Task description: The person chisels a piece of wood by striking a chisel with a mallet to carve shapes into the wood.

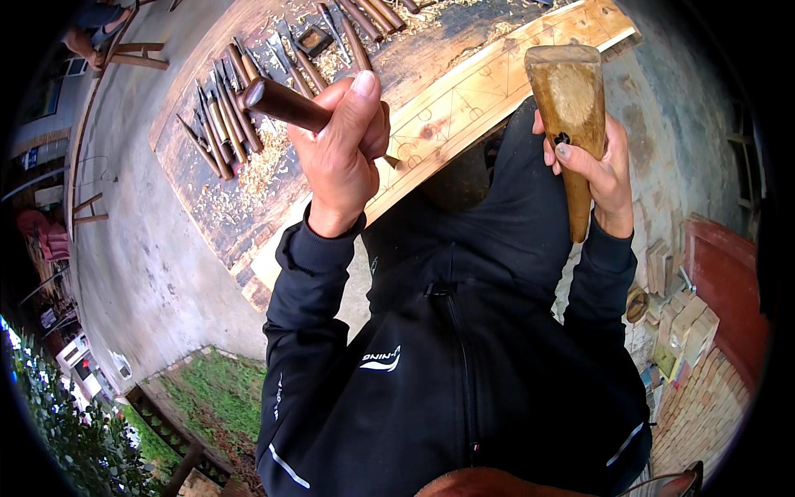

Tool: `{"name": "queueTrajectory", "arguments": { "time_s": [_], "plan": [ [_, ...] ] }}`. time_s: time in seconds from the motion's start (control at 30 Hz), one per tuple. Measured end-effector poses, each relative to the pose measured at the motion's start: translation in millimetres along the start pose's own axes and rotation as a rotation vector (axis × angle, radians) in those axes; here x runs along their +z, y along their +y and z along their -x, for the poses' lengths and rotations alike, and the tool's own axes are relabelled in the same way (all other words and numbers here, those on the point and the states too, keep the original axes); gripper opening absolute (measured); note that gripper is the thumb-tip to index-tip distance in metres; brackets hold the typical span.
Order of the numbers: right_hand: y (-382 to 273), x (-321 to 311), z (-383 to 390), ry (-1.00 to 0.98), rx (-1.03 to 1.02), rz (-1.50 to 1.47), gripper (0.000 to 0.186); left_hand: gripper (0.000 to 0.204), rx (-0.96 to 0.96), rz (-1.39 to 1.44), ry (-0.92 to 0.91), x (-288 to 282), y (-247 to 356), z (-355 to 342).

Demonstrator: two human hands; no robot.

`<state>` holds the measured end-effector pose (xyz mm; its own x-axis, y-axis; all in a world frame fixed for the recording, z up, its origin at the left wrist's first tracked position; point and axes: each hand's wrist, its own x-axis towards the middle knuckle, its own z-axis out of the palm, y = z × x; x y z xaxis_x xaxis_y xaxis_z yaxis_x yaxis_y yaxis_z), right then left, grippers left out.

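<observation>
My left hand is closed round the dark wooden handle of a chisel, its thumb pressed along the top. A small metal tip shows below the fist, above or against the pale wooden board; I cannot tell whether it touches. The board has pencilled circles and lines on it and lies along the near edge of the workbench. In my right hand is a wooden mallet, gripped near where its head meets the handle. Its broad, worn head points up, to the right of the board, and the handle hangs below my fingers.
Several carving tools lie in a row on the worn workbench among wood shavings. A small dark square box sits among them. My legs are under the board's near edge. Wood blocks are stacked at the right.
</observation>
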<state>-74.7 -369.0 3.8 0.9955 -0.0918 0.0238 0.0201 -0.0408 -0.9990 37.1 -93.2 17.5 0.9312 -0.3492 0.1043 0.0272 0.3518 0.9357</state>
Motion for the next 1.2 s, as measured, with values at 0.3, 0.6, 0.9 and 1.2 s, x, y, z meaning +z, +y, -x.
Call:
{"name": "queueTrajectory", "arguments": {
  "time_s": [0.3,0.6,0.9,1.2],
  "plan": [
    [-1,1,-1,-0.017,-0.01,-0.003,0.044,0.045,0.077,0.176,0.123,-7,-7,-4],
    [-2,2,0,-0.006,-0.018,-0.014,0.041,0.046,0.021,-0.027,0.051,10,-3,-6],
    [-47,20,-29,0.086,-0.41,0.68,0.051,0.047,0.003,-0.003,0.029,5,-10,-8],
    [-182,60,-55,0.105,-0.757,-0.004,0.037,0.045,0.032,-0.038,0.026,7,-10,2]
  ]
}}
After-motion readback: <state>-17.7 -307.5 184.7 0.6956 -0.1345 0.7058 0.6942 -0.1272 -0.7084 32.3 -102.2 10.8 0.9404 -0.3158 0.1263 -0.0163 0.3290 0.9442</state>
